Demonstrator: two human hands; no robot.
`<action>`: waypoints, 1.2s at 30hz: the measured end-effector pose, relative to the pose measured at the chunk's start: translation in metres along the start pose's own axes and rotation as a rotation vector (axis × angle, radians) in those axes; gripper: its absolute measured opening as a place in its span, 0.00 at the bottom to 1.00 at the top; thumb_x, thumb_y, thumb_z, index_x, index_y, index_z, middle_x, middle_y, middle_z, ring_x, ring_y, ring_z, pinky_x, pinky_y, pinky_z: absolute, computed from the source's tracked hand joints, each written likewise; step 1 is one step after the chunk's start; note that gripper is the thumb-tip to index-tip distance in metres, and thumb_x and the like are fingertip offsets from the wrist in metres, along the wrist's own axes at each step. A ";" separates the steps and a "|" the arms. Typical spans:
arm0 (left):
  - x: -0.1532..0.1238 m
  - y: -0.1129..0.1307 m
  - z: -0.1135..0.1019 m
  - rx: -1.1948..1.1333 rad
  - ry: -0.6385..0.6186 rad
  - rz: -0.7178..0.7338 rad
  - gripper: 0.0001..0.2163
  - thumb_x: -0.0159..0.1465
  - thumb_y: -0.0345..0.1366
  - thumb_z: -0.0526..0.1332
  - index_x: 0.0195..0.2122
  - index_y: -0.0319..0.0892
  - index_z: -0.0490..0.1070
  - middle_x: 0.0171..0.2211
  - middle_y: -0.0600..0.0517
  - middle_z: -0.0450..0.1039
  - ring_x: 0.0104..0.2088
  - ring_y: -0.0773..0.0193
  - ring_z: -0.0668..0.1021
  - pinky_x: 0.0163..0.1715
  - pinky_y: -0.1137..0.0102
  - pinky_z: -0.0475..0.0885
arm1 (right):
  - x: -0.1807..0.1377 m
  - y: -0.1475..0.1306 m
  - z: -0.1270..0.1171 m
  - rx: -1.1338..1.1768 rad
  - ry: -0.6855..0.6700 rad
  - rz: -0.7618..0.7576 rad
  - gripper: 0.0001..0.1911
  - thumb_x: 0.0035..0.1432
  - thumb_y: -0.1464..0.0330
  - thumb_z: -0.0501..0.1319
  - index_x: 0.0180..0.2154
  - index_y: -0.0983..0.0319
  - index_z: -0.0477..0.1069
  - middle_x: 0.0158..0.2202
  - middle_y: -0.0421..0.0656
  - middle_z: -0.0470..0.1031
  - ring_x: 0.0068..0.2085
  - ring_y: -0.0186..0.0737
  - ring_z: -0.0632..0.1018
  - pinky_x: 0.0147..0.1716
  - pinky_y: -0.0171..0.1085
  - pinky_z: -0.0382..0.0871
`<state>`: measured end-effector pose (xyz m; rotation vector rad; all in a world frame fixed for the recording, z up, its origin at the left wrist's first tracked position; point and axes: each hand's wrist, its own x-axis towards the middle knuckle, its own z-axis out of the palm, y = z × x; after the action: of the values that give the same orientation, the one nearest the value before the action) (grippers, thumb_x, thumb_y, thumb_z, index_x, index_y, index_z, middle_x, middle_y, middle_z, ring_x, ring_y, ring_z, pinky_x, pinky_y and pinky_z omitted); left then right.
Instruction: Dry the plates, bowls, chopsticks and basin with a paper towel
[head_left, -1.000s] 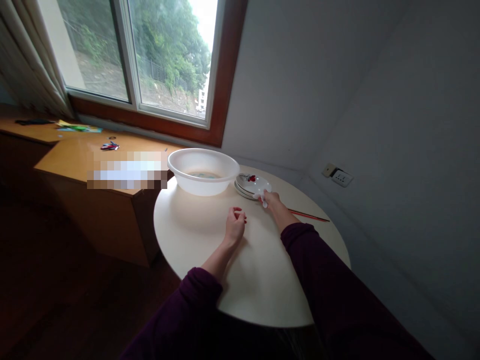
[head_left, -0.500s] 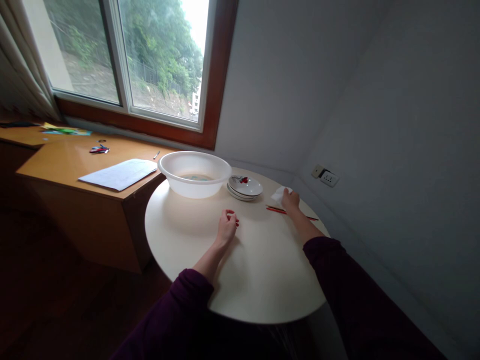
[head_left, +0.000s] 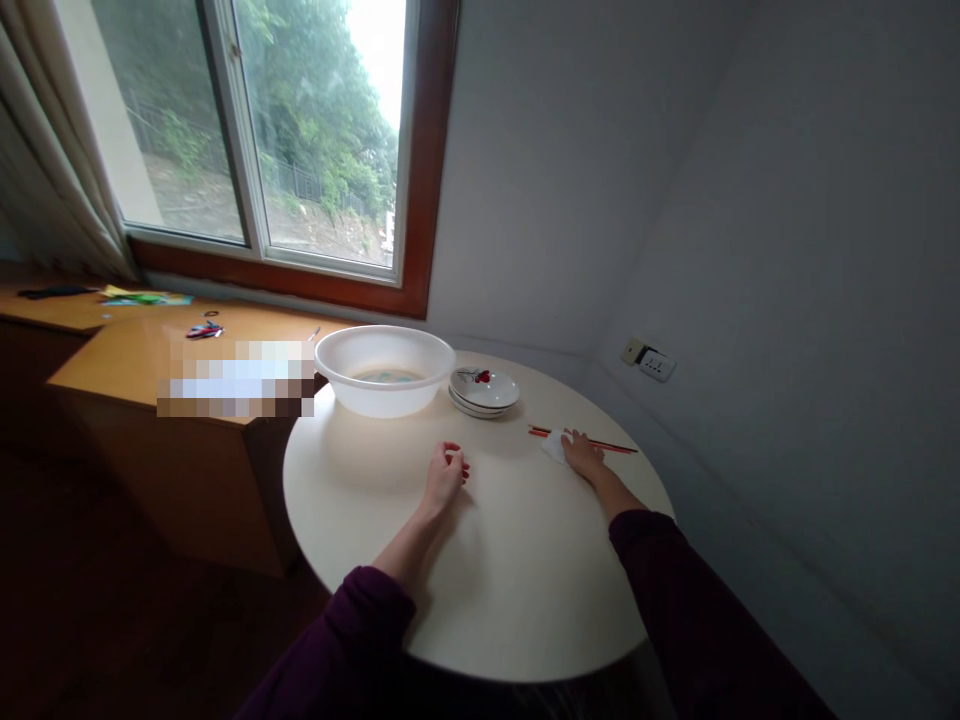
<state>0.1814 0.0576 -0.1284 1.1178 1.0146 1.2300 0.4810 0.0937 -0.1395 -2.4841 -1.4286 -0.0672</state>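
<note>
Under my right hand (head_left: 583,453) is a thin white cloth (head_left: 555,447), pressed against the round table (head_left: 517,580); the fingers are bent over it, and I cannot tell if it is fabric or tissue. A pair of red and dark chopsticks (head_left: 615,447) lies just beyond that hand, partly hidden behind it. My left hand (head_left: 448,477) rests on the table with loosely curled fingers, apart from each other, and nothing visible in them. Beyond it stands a stack of white plates (head_left: 495,393); the top one has a red flower pattern.
A translucent white plastic basin (head_left: 382,398) stands at the table's far left, with something greenish at its bottom. A wooden desk (head_left: 112,365) adjoins on the left, bearing pens (head_left: 205,330) and coloured papers (head_left: 142,297). A wall socket (head_left: 657,365) is at the right.
My right hand has brought the white cloth nearer, from behind the chopsticks to their near side, and down onto the table. My left hand stays about where it was. The view has tilted slightly.
</note>
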 end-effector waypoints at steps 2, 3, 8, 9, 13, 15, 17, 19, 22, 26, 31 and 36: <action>0.000 -0.002 -0.002 0.004 0.001 0.007 0.02 0.58 0.31 0.52 0.32 0.41 0.60 0.19 0.57 0.64 0.17 0.70 0.69 0.19 0.75 0.65 | -0.001 -0.001 0.004 -0.012 -0.029 -0.042 0.19 0.64 0.66 0.50 0.55 0.61 0.60 0.59 0.49 0.60 0.58 0.48 0.62 0.55 0.51 0.55; 0.001 -0.003 -0.003 0.006 0.002 0.011 0.02 0.58 0.31 0.52 0.32 0.41 0.60 0.19 0.57 0.64 0.17 0.70 0.69 0.19 0.75 0.65 | -0.002 -0.002 0.005 -0.010 -0.039 -0.062 0.20 0.64 0.67 0.47 0.56 0.62 0.59 0.60 0.49 0.58 0.60 0.47 0.60 0.56 0.50 0.53; 0.003 -0.007 -0.006 0.032 0.012 0.042 0.04 0.56 0.34 0.54 0.32 0.41 0.60 0.19 0.57 0.64 0.17 0.70 0.68 0.19 0.74 0.66 | -0.012 -0.010 0.005 -0.024 -0.065 -0.146 0.23 0.63 0.70 0.44 0.58 0.70 0.57 0.59 0.55 0.60 0.60 0.48 0.60 0.56 0.43 0.50; 0.003 -0.008 -0.005 0.045 0.015 0.048 0.04 0.56 0.34 0.54 0.32 0.41 0.60 0.19 0.58 0.64 0.17 0.70 0.68 0.19 0.74 0.66 | -0.016 -0.013 0.005 -0.023 -0.067 -0.156 0.23 0.63 0.70 0.44 0.58 0.71 0.57 0.59 0.56 0.60 0.60 0.48 0.60 0.57 0.42 0.50; 0.006 -0.012 -0.004 0.141 0.025 0.078 0.03 0.57 0.34 0.52 0.31 0.42 0.60 0.18 0.58 0.63 0.17 0.70 0.68 0.19 0.74 0.66 | -0.038 -0.025 0.007 0.002 -0.076 -0.194 0.25 0.63 0.70 0.43 0.59 0.73 0.54 0.61 0.56 0.56 0.61 0.49 0.57 0.58 0.43 0.47; 0.006 -0.013 -0.004 0.222 0.026 0.105 0.02 0.58 0.32 0.51 0.31 0.41 0.61 0.18 0.57 0.63 0.18 0.69 0.69 0.20 0.73 0.66 | -0.053 -0.033 0.009 0.022 -0.086 -0.226 0.25 0.63 0.69 0.43 0.60 0.72 0.53 0.62 0.55 0.54 0.62 0.48 0.55 0.58 0.42 0.45; 0.004 -0.014 -0.003 0.324 0.032 0.150 0.02 0.57 0.30 0.52 0.30 0.41 0.62 0.19 0.56 0.64 0.20 0.68 0.70 0.23 0.72 0.67 | -0.070 -0.043 0.011 0.051 -0.101 -0.270 0.26 0.63 0.69 0.43 0.60 0.71 0.53 0.62 0.54 0.53 0.63 0.48 0.54 0.59 0.42 0.44; 0.002 -0.015 -0.002 0.437 0.047 0.210 0.04 0.55 0.28 0.53 0.29 0.41 0.65 0.22 0.54 0.67 0.25 0.66 0.72 0.30 0.70 0.68 | -0.087 -0.053 0.013 0.090 -0.117 -0.323 0.26 0.63 0.68 0.44 0.60 0.70 0.53 0.63 0.53 0.53 0.63 0.48 0.53 0.59 0.43 0.44; 0.000 -0.014 -0.002 0.599 0.085 0.291 0.07 0.54 0.25 0.53 0.29 0.40 0.69 0.31 0.48 0.70 0.35 0.63 0.73 0.40 0.68 0.67 | -0.110 -0.071 0.017 0.171 -0.133 -0.407 0.25 0.62 0.67 0.46 0.60 0.67 0.55 0.63 0.50 0.53 0.63 0.47 0.54 0.59 0.45 0.43; 0.001 -0.014 -0.005 0.789 0.149 0.303 0.12 0.55 0.24 0.52 0.36 0.37 0.73 0.40 0.41 0.69 0.45 0.56 0.71 0.47 0.63 0.63 | -0.133 -0.089 0.021 0.322 -0.128 -0.482 0.25 0.60 0.66 0.49 0.58 0.64 0.59 0.61 0.48 0.56 0.63 0.45 0.55 0.60 0.46 0.40; 0.003 -0.014 -0.008 0.948 0.149 0.277 0.12 0.55 0.27 0.54 0.38 0.38 0.75 0.41 0.41 0.70 0.45 0.51 0.72 0.48 0.59 0.62 | -0.138 -0.094 0.017 0.584 -0.030 -0.406 0.23 0.59 0.66 0.50 0.55 0.64 0.63 0.59 0.48 0.61 0.60 0.42 0.60 0.59 0.42 0.47; 0.007 -0.014 -0.019 0.996 0.110 0.271 0.13 0.55 0.26 0.54 0.37 0.38 0.75 0.38 0.42 0.71 0.39 0.57 0.75 0.45 0.65 0.66 | -0.119 -0.076 0.008 0.869 0.162 -0.127 0.25 0.61 0.59 0.44 0.46 0.66 0.71 0.45 0.52 0.75 0.47 0.45 0.74 0.46 0.39 0.66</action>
<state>0.1657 0.0661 -0.1457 2.0094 1.6763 0.9826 0.3541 0.0318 -0.1514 -1.6401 -1.1909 0.2650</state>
